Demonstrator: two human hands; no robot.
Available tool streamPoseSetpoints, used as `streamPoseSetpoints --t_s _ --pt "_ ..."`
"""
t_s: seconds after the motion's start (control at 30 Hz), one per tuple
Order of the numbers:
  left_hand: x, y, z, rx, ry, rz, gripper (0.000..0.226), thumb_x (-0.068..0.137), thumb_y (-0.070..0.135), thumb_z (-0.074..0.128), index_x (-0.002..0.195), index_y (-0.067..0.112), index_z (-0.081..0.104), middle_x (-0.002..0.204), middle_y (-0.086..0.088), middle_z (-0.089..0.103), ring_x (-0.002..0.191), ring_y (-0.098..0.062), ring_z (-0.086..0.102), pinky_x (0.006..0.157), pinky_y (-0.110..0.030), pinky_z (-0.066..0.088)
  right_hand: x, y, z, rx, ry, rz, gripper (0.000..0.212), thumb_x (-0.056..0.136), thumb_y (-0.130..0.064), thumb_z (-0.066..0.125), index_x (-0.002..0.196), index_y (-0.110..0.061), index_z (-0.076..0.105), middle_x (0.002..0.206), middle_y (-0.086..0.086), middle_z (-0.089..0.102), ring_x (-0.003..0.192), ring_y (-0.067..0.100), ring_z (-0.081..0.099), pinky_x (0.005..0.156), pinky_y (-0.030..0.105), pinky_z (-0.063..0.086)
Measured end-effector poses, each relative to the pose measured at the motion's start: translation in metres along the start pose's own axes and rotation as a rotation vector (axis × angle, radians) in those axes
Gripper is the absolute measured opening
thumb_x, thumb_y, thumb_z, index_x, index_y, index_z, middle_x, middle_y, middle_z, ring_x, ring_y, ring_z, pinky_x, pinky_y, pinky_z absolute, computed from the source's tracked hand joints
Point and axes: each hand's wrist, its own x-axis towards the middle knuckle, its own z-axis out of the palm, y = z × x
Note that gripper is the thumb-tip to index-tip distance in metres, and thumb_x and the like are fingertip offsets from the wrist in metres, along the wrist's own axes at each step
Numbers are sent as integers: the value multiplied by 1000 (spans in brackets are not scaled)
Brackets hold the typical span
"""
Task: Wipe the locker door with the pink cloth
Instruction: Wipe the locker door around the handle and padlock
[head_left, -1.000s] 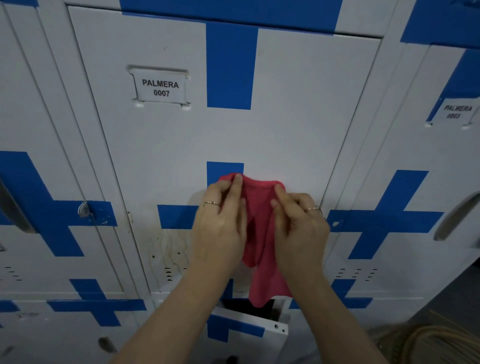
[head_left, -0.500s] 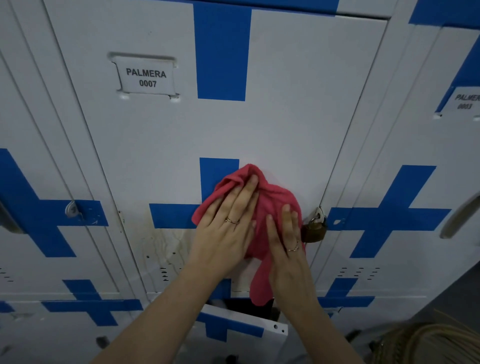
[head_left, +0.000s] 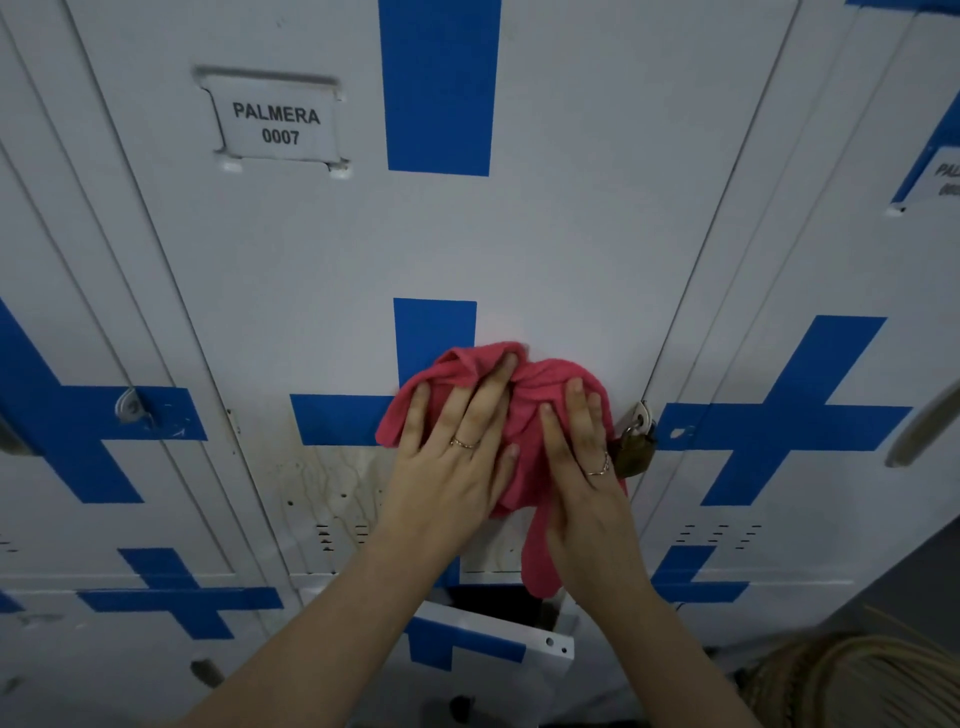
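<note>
Pink cloth (head_left: 540, 395), a crumpled bit of soft fabric, is pinned against the white metal locker door (head_left: 571, 234) under both hands. The left hand (head_left: 452, 467) has its fingers straight and spread on the cloth, not curled round it, with a thin ring on one. Same deal for the right hand (head_left: 587, 478): straight fingers pressing the bunched fabric, ring too. A tail of cloth hangs down between the wrists. Just right of the right fingers there's a brass padlock (head_left: 635, 452) at the door's edge. Left of the left fingers runs a blue cross marking (head_left: 337, 418), with brownish drip stains (head_left: 332, 478) under it. Well up-left of the fingertips sits a white name label (head_left: 280, 124) reading PALMERA 0007.
</note>
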Motion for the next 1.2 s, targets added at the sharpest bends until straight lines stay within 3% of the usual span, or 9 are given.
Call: streamPoseSetpoints --t_s 0.1,0.27,0.4,0.53,0.67,0.77,0.87,0.93,1.2 --pt "-7 0 2 10 -13 -3 54 93 35 32 141 11 27 154 -2 0 140 -17 7 114 -44 1 -1 2 1 -24 -6 -15 69 80 -4 29 144 -19 12 153 -15 -13 141 13 -6 108 38 20" --pt "9 -6 -2 21 -26 -54 51 99 43 13 139 14 29 154 6 -16 142 -10 -10 115 -43 -10 4 1 -3 8 -38 31 65 81 -8 28 144 -21 12 151 -18 -17 140 11 -10 106 50 14" --pt "8 -1 -3 22 -22 -90 52 99 44 15 139 15 30 155 6 -14 142 -10 -10 115 -45 -11 5 -1 -2 28 -16 34 66 82 -8 29 144 -21 11 151 -19 -17 140 9 -10 107 46 11" --pt "0 4 -6 -30 -17 -102 50 95 40 30 138 15 34 155 3 1 143 -10 -4 116 -45 -7 7 -3 -5 45 -16 22 64 84 -12 29 144 -23 10 151 -21 -16 140 9 -9 108 43 12" --pt "15 -11 -18 -71 11 -45 45 94 36 34 134 18 39 149 3 22 137 -12 18 115 -45 -2 13 -4 -12 43 -22 -6 60 83 -9 28 141 -15 17 151 -20 -15 141 11 -7 112 16 6" --pt "23 -20 -20 -95 0 -3 46 94 38 33 135 17 38 151 4 21 139 -13 15 116 -43 -6 16 -4 -12 50 -6 5 60 82 -8 27 141 -15 17 151 -21 -16 141 11 -7 111 32 11" --pt "11 -14 -12 -43 -35 -26 53 95 45 28 140 18 29 156 9 -3 143 -8 -4 115 -44 -9 14 -3 -11 50 -11 5 58 84 -11 28 141 -17 16 150 -22 -16 140 8 -8 107 47 11" --pt "3 -11 -7 -21 -40 -42 56 93 48 29 141 18 29 155 10 -12 142 -9 -8 115 -45 -9 12 -2 -11 39 -27 -5 56 86 -14 29 141 -18 17 150 -23 -16 140 8 -8 107 50 13" --pt "9 -16 -6 54 -13 1 57 90 51 31 136 20 33 154 7 -16 142 -10 -10 113 -48 -12 16 5 -16 -70 -31 -55 55 88 -20 34 141 -16 17 150 -19 -18 140 8 -10 105 52 12"
